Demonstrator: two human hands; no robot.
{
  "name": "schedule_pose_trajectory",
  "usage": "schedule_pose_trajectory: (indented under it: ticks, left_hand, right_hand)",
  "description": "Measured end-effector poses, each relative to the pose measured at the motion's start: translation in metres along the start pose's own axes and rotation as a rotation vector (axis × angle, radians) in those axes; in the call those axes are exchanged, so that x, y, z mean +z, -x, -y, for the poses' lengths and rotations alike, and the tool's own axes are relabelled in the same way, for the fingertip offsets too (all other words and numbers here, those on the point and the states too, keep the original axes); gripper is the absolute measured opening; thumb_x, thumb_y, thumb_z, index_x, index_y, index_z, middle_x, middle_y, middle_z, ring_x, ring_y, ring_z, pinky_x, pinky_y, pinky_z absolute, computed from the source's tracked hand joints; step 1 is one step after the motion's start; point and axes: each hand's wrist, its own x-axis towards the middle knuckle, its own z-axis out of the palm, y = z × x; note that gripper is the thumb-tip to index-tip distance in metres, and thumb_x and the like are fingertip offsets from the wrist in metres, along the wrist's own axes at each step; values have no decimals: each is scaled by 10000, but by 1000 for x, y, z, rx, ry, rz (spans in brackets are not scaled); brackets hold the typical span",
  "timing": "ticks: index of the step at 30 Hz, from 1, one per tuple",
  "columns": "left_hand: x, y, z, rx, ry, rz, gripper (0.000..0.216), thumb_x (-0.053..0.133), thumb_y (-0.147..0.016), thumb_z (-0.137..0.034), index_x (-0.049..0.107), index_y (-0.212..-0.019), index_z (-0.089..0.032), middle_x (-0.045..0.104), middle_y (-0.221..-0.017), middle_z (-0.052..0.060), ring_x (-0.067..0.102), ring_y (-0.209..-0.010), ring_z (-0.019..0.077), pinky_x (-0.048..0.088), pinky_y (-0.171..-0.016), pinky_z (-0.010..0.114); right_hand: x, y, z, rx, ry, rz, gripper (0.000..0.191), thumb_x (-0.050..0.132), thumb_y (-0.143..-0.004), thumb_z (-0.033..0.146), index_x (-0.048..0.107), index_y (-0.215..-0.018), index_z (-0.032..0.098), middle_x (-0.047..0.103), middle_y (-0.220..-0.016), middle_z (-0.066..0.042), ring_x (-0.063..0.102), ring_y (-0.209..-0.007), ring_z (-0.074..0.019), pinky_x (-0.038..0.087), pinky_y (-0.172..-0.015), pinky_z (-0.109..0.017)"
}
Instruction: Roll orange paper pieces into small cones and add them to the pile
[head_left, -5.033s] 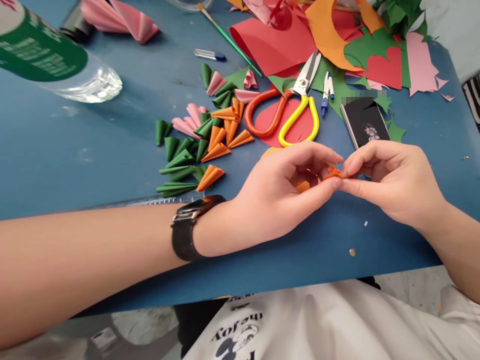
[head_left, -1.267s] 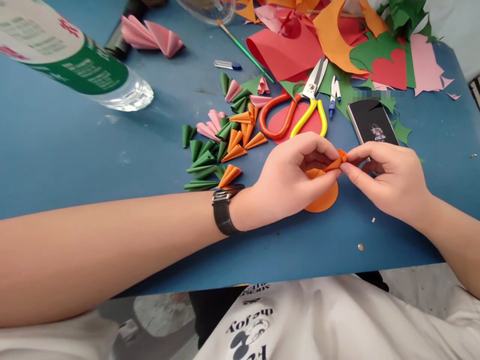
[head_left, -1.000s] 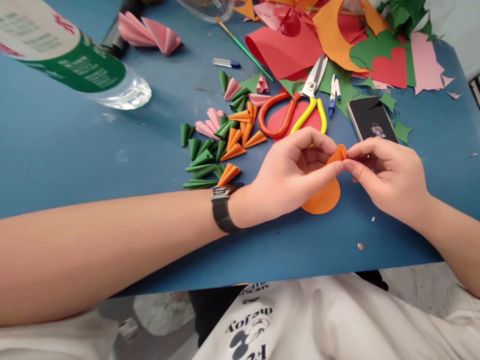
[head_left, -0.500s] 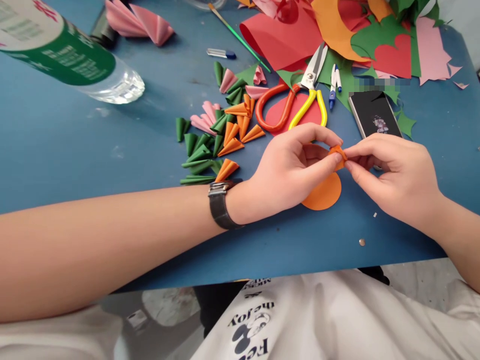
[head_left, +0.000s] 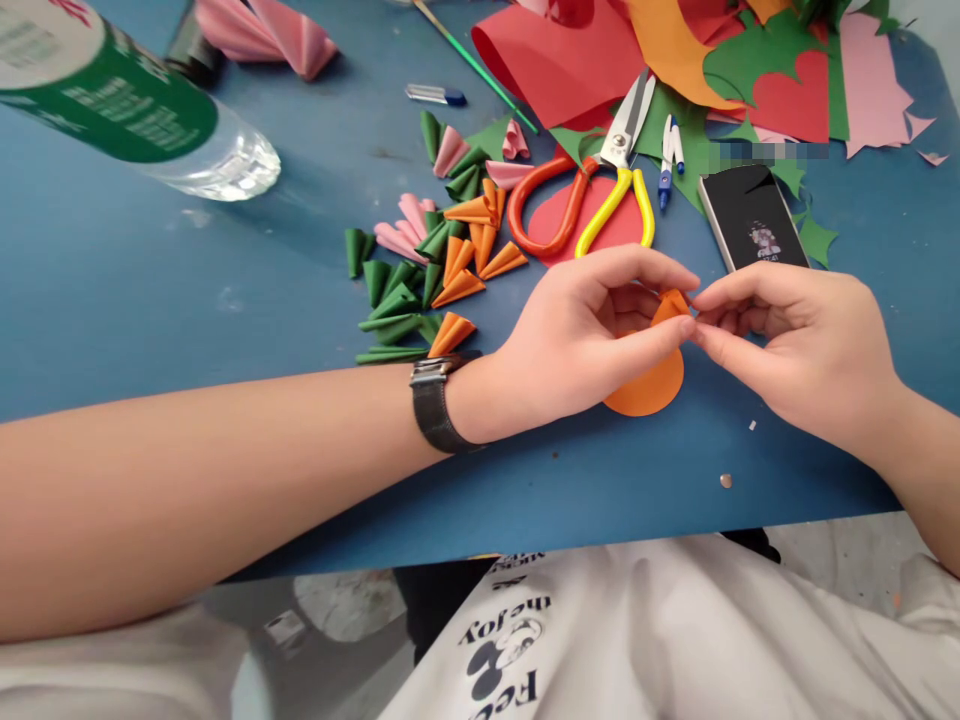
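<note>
My left hand, with a black-strapped watch at the wrist, is closed with thumb and fingertips on a small folded orange paper piece. From the right, my right hand pinches at the edge of the same piece; its fingertips partly hide it. Beneath the hands an orange paper disc lies flat on the blue table, partly covered by my left thumb. Just beyond are scissors with one red and one yellow handle, blades pointing away, resting over a red paper disc.
Several folded paper cones, green, orange and pink, lie left of the scissors. A phone and a blue-and-white pen are at right. Paper scraps heap at the back. A bottle stands at upper left.
My fingers have shifted slightly on the orange piece: the left thumb and fingers reach further right, and more of its folded tip shows. The whole view has moved a little.
</note>
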Motion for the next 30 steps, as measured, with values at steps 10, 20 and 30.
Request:
schedule_pose_trajectory:
  ticks: [10, 20, 30]
  left_hand:
    - [-2, 0, -2, -69, 14, -66, 270, 916, -936, -428, 795, -973, -190, 796, -938, 49, 787, -852, 185, 700, -768, 335]
    - [2, -1, -4, -81, 57, -12, 275, 923, -937, -418, 776, -993, -192, 837, -976, 54, 833, -901, 195, 725, -818, 318]
    - [2, 0, 3, -33, 97, 12, 277, 913, -951, -427, 820, -998, -170, 824, -932, 49, 777, -834, 151, 655, -741, 245]
  right_hand:
    - [1, -1, -6, -73, -1, 10, 114, 715, -1070, 274, 815, -1015, 277, 851, -937, -5, 795, -743, -177, 675, -691, -321]
    - [-1, -1, -4, -43, -14, -8, 110, 723, -1038, 185, 746, -964, 263, 813, -842, 18, 764, -678, -170, 646, -669, -325]
    - [-5, 0, 0, -59, 75, 28, 128, 692, -1018, 147, 709, -964, 261, 794, -805, 6, 761, -664, -173, 644, -677, -303]
